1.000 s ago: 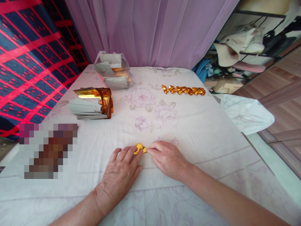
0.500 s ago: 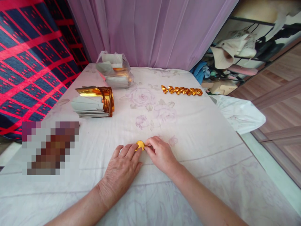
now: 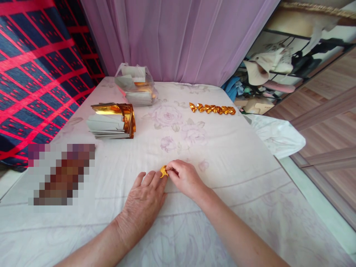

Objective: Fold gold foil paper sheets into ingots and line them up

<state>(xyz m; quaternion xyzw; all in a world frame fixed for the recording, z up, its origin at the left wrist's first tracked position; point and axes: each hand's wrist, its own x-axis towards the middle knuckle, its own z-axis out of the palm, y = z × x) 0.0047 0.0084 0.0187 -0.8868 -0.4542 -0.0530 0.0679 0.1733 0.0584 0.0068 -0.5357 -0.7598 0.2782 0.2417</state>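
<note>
A small piece of gold foil paper (image 3: 163,171), partly folded, lies on the flowered tablecloth (image 3: 178,207) at the near middle. My left hand (image 3: 146,198) rests flat there, fingers stretched out, with its index fingertip against the left and lower side of the foil. From the right, my right hand (image 3: 185,178) pinches the foil's edge between thumb and forefinger. Its fingertips cover part of the piece.
A stack of gold and grey foil sheets (image 3: 111,120) stands at left, before a clear plastic bag (image 3: 136,85) of similar sheets. Folded gold pieces (image 3: 213,108) form a row at far right. A blurred patch (image 3: 63,174) hides something at left. Shelves (image 3: 278,70) stand beyond the table's right side.
My right hand has shifted slightly left, its pinch now over more of the foil, so less of the foil shows. My left hand stays nearly in place.
</note>
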